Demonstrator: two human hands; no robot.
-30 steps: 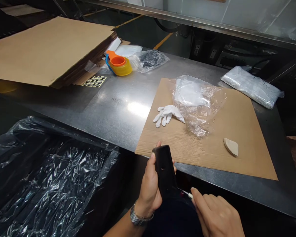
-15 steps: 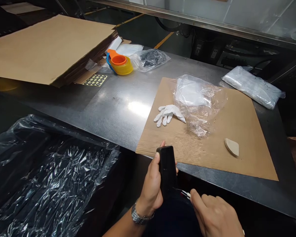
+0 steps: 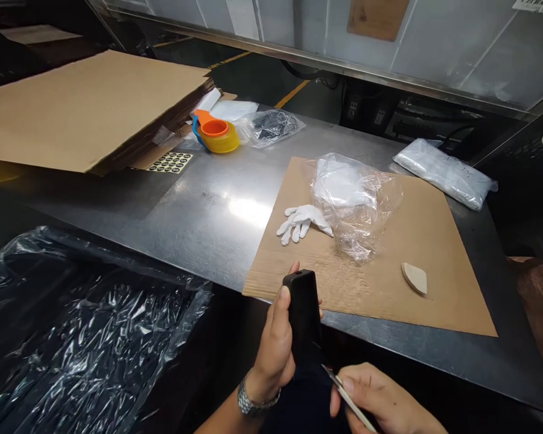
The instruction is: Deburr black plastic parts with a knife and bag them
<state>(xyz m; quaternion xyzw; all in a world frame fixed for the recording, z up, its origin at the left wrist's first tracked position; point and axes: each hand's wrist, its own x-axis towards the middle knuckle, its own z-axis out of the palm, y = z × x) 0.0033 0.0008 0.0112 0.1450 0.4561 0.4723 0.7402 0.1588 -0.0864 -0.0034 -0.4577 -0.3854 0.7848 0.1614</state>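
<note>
The black case (image 3: 305, 316) is in my left hand (image 3: 274, 346), just off the near edge of the table and tilted so its dark hollow face is turned toward me. My left thumb presses along one side and my fingers wrap behind it, so that grip is closed and firm. My right hand (image 3: 380, 398) pinches a thin tool (image 3: 355, 408) between thumb and fingers, its dark tip aimed at the lower end of the case; that end is lost in shadow, so I can't tell whether the tip touches it. I'd judge I'm in the middle of working on the case's lower edge or inside with the tool. The next move calls for a steady left hand and a light, well-aimed tip, since a slip could scratch the case or nick my fingers. Just beyond the case lies a cardboard sheet (image 3: 389, 295), with a white glove (image 3: 304, 222) and a crumpled clear bag (image 3: 366, 208) on it, and a pale wedge (image 3: 415, 278) over to the right. Farther out on the metal table (image 3: 194, 223) sit a roll of yellow tape (image 3: 226, 143), a sticker sheet (image 3: 172, 163) and stacked cardboard (image 3: 99, 108).
</note>
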